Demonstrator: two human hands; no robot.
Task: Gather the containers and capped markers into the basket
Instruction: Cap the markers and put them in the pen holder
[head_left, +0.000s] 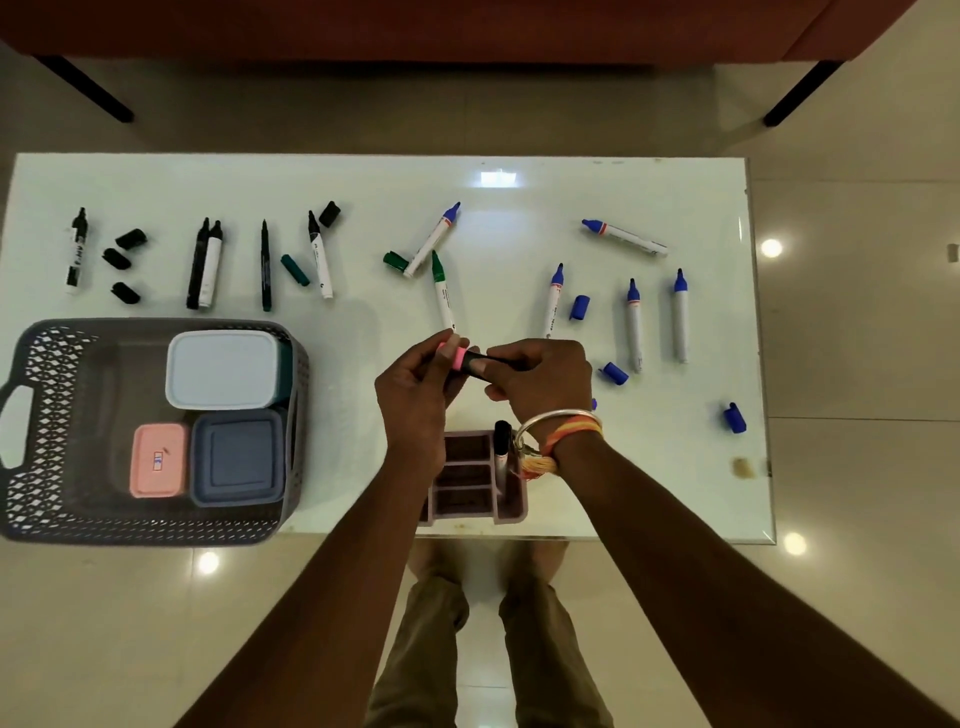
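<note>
Three lidded plastic containers sit inside the grey lattice-walled basket (47, 415) at the table's left: a white rounded-rectangle container (221, 368), a small pink container (158, 460) and a slate-blue square container (239, 457). Beyond the basket, on the glossy white table (519, 176), lie uncapped black markers (205, 265) with loose black caps (130, 239). Centre: green marker (442, 291), uncapped, slim white barrel. Below it, the left hand (415, 400) pinches a pink cap (453, 357); the right hand (540, 384), metal bangle at its wrist, grips a dark-barrelled marker (475, 364) meeting that cap. A mauve compartmented organiser (511, 512) stands at the near edge. Right: blue markers (680, 317) and scattered blue caps (734, 417).
</note>
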